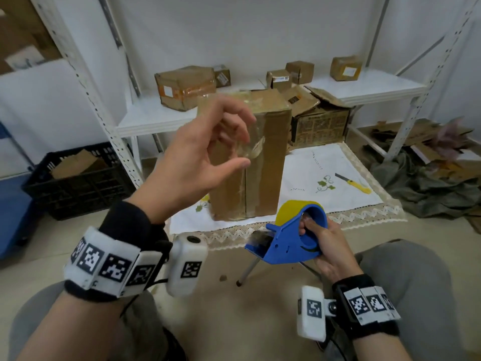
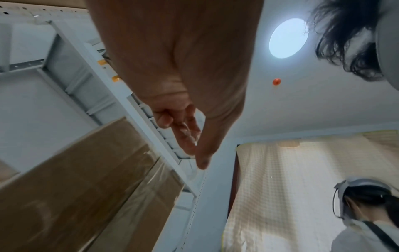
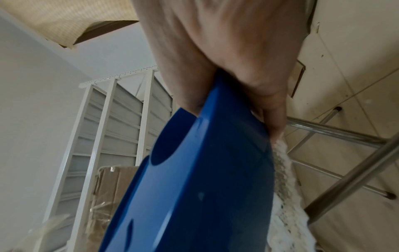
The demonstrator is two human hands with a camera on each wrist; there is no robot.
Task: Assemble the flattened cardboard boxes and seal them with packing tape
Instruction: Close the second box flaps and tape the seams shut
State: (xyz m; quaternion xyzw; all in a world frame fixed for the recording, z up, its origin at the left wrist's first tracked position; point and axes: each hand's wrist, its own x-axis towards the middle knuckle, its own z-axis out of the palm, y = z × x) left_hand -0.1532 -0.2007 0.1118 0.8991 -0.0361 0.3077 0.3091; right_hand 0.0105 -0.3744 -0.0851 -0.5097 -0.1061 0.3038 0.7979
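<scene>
A tall brown cardboard box (image 1: 270, 157) stands upright on a white embroidered cloth (image 1: 325, 162), with clear tape along its seam and top; it also shows as the box (image 2: 75, 187) and the box (image 3: 114, 184). My left hand (image 1: 244, 149) is raised in front of it, fingers curled, with a crumpled scrap of clear tape (image 1: 256, 150) pinched at the fingertips. In the left wrist view the left hand (image 2: 194, 148) shows the same glistening scrap (image 2: 190, 134). My right hand (image 1: 320, 246) grips a blue tape dispenser (image 1: 286, 246) with a yellow roll, low and to the box's right. The dispenser (image 3: 205, 179) fills the right wrist view.
A white metal shelf (image 1: 364, 87) behind holds several small taped boxes. A black crate (image 1: 78, 183) stands at the left, crushed cartons (image 1: 320, 123) behind the box. A yellow-handled knife (image 1: 354, 183) lies on the cloth. Another person (image 2: 367, 213) is nearby.
</scene>
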